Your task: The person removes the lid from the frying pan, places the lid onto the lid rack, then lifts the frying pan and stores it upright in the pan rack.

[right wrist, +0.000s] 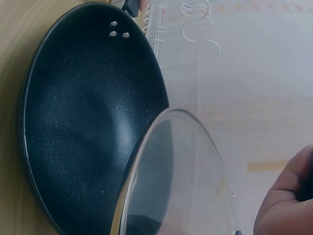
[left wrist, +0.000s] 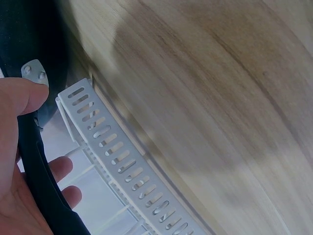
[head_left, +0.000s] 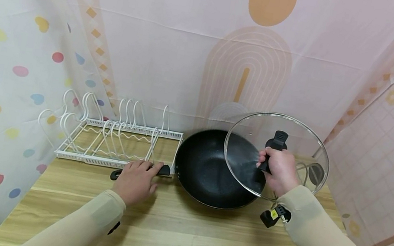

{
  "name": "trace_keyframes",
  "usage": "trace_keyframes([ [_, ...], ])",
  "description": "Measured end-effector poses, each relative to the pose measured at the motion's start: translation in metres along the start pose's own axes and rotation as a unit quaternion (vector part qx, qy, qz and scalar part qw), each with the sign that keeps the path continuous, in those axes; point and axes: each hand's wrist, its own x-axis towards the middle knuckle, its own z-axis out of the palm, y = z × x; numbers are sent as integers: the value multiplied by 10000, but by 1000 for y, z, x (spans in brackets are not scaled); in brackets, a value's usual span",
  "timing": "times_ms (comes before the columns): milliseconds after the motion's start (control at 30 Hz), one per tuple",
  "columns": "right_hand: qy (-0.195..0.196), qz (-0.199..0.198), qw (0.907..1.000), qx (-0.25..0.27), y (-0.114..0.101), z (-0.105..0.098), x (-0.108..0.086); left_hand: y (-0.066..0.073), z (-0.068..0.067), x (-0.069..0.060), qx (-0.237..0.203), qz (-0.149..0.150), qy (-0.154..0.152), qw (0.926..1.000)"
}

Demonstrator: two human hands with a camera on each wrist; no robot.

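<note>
In the head view, we see a person [head_left: 84,222] at a wooden table [head_left: 179,243], both hands occupied. The left hand [head_left: 137,180] curls round the black handle [head_left: 164,170] of a pan [head_left: 208,173], which sits at the table's far middle. The right hand [head_left: 281,168] grips the dark knob [head_left: 277,140] of a glass lid [head_left: 250,143], tilted over the pan's right side; we cannot tell whether its rim touches the pan. A white rack [head_left: 95,160] stands at far left, just beside the pan, and a patterned curtain [head_left: 153,54] hangs behind.

In the left wrist view, we find the thumb [left wrist: 27,93] lying over the handle near a riveted bracket [left wrist: 35,71], with two fingertips [left wrist: 61,169] showing on the other side. The rack's slotted rail [left wrist: 100,128] runs just beside the hand.

In the right wrist view, we look into the pan's speckled interior, where three rivets [right wrist: 113,34] sit by the handle. The lid, tilted, overlaps part of the pan in our sight. Only part of the right hand shows at the edge, folded round something dark.
</note>
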Motion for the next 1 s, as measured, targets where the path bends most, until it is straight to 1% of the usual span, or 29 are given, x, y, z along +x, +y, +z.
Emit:
trace_keyframes([
  [133, 0, -37, 10000, 81, -3, -5, 0, 0, 0, 0, -52, -7, 51, 10000],
  [367, 13, -180, 9998, 6, -8, -16, -1, 0, 2, -1, -12, 16, 156, 9999],
  [633, 112, -202, 9997, 105, -13, -29, -2, 1, 2, -2, 19, 51, 259, 9997],
  [733, 203, -216, 9994, 186, -15, -33, -3, 1, 3, -3, -3, 46, 267, 9996],
  [867, 334, -167, 9990, 263, -18, -38, -4, 0, 4, -4, 1, 24, 262, 9997],
  [1000, 379, -116, 9988, 286, -21, -41, -4, 0, 7, -7, 69, 24, 283, 9996],
])
